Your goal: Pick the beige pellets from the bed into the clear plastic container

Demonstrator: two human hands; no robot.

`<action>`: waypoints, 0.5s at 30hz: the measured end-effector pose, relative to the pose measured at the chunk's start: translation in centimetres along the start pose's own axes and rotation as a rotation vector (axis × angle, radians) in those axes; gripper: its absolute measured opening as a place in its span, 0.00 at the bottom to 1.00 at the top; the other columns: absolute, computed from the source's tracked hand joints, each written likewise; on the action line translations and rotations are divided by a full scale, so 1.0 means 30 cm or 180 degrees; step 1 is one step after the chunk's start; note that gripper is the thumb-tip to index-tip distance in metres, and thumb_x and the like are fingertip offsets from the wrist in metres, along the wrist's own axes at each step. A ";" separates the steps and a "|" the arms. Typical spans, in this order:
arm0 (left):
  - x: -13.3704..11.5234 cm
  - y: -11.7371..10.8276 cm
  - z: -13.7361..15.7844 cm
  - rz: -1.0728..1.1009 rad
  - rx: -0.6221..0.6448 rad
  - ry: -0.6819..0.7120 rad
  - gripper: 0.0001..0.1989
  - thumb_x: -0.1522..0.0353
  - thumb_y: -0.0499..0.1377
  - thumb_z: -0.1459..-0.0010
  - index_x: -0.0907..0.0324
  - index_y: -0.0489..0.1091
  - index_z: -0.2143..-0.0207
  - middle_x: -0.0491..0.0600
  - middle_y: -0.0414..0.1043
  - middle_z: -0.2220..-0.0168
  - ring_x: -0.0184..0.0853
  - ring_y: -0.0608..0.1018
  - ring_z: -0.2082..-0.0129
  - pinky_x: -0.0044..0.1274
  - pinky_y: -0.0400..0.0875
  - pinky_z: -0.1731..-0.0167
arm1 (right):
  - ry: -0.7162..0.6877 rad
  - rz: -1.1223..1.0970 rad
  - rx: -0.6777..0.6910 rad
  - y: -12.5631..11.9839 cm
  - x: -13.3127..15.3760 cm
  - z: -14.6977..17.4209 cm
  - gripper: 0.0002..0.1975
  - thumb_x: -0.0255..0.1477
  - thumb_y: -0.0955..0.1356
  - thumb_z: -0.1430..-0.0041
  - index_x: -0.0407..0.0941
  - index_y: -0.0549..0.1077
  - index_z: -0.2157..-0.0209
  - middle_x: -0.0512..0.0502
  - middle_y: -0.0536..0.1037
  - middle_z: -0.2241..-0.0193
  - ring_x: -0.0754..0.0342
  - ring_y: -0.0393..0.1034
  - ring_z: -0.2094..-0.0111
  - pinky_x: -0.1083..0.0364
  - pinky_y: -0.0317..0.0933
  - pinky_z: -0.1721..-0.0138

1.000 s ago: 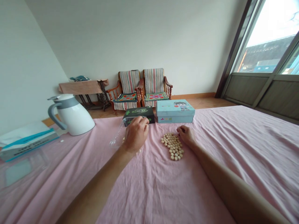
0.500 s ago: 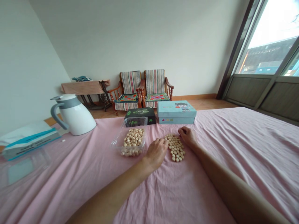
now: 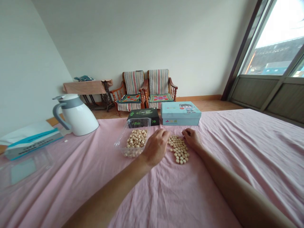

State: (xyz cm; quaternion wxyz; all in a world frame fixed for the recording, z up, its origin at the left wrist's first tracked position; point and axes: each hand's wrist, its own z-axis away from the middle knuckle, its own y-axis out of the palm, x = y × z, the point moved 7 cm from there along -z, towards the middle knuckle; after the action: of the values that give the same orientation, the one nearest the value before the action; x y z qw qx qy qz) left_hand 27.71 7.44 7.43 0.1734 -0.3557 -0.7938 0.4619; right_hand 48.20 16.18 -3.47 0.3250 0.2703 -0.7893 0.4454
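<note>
Small round beige pieces (image 3: pixel 180 148) lie packed close together in one layer on the pink cloth. My left hand (image 3: pixel 155 148) is just left of them, lifted a little, its fingers curled down and together; whatever they may hold is hidden. At the upper right edge of the layer rests my right hand (image 3: pixel 192 137), fingers bent inward, and I cannot make out anything in them. More of the same pieces (image 3: pixel 137 138) fill part of a clear plastic tub (image 3: pixel 121 139), partly behind my left hand.
Behind the tub stand a black box (image 3: pixel 155 118) and a light blue box (image 3: pixel 180 121). A white and grey jug (image 3: pixel 82 118) is at the left, beside a tissue pack (image 3: pixel 33 142) and a clear plastic lid (image 3: pixel 23 171). Two armchairs (image 3: pixel 158 82) stand beyond the table.
My left hand has moved up and slightly left, away from the layer's left edge, uncovering a piece there. My right hand stays about where it was.
</note>
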 end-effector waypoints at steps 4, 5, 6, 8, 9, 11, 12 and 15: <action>0.082 -0.161 -0.023 -0.0604 -0.0695 -0.0424 0.07 0.75 0.50 0.41 0.60 0.65 0.63 0.51 0.67 0.62 0.40 0.68 0.57 0.33 0.65 0.56 | 0.0013 -0.0002 -0.0002 -0.007 0.014 0.006 0.14 0.36 0.60 0.48 0.43 0.70 0.77 0.46 0.75 0.79 0.55 0.67 0.77 0.58 0.56 0.74; 0.087 -0.176 -0.023 -0.0630 -0.0781 -0.0444 0.06 0.75 0.51 0.41 0.60 0.65 0.62 0.51 0.67 0.61 0.40 0.68 0.56 0.33 0.64 0.55 | 0.0020 -0.0003 -0.0007 -0.009 0.017 0.007 0.14 0.36 0.60 0.48 0.43 0.70 0.77 0.46 0.75 0.79 0.55 0.67 0.77 0.57 0.56 0.74; 0.084 -0.175 -0.022 -0.0560 -0.0795 -0.0408 0.06 0.74 0.51 0.41 0.60 0.65 0.62 0.51 0.67 0.61 0.40 0.68 0.56 0.33 0.64 0.54 | 0.0029 -0.0003 -0.0016 -0.011 0.018 0.008 0.14 0.36 0.60 0.49 0.43 0.71 0.77 0.46 0.75 0.79 0.55 0.67 0.77 0.57 0.56 0.74; 0.056 -0.127 -0.016 -0.0209 -0.0593 -0.0232 0.06 0.74 0.51 0.41 0.59 0.66 0.63 0.49 0.68 0.62 0.37 0.69 0.59 0.29 0.65 0.56 | 0.0042 -0.0004 -0.0031 -0.013 0.016 0.007 0.14 0.36 0.61 0.49 0.43 0.71 0.77 0.46 0.75 0.79 0.55 0.67 0.76 0.58 0.56 0.74; 0.035 -0.085 -0.012 0.0006 -0.0399 -0.0138 0.06 0.75 0.51 0.41 0.59 0.66 0.65 0.49 0.68 0.64 0.35 0.70 0.60 0.27 0.66 0.58 | 0.0043 -0.0006 -0.0025 -0.011 0.013 0.006 0.14 0.36 0.61 0.49 0.43 0.71 0.77 0.46 0.75 0.79 0.54 0.67 0.76 0.58 0.57 0.74; -0.005 0.014 0.004 0.0354 0.0036 -0.0031 0.06 0.76 0.50 0.41 0.59 0.65 0.66 0.48 0.68 0.65 0.34 0.71 0.62 0.25 0.67 0.61 | 0.0026 -0.0003 -0.0003 -0.005 0.004 0.003 0.14 0.36 0.60 0.48 0.43 0.71 0.77 0.46 0.75 0.78 0.54 0.68 0.76 0.58 0.57 0.74; -0.020 0.063 0.015 0.0448 0.0225 -0.0009 0.07 0.77 0.50 0.42 0.59 0.65 0.66 0.48 0.68 0.64 0.33 0.71 0.61 0.25 0.68 0.60 | 0.0014 0.0003 0.0000 -0.002 -0.001 0.000 0.14 0.37 0.60 0.48 0.43 0.71 0.77 0.46 0.75 0.78 0.54 0.68 0.76 0.58 0.57 0.74; -0.043 0.180 0.047 0.0473 0.0619 0.0008 0.07 0.78 0.51 0.44 0.60 0.64 0.66 0.50 0.69 0.63 0.35 0.71 0.60 0.26 0.68 0.59 | -0.0004 0.0036 -0.0016 0.006 -0.017 -0.006 0.14 0.37 0.60 0.48 0.43 0.70 0.76 0.46 0.75 0.77 0.54 0.68 0.75 0.58 0.58 0.73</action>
State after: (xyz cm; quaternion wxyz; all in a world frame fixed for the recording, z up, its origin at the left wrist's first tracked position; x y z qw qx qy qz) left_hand 29.92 7.37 2.16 0.1734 -0.3956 -0.7164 0.5478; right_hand 48.45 16.48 -3.88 0.3227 0.2653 -0.7921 0.4451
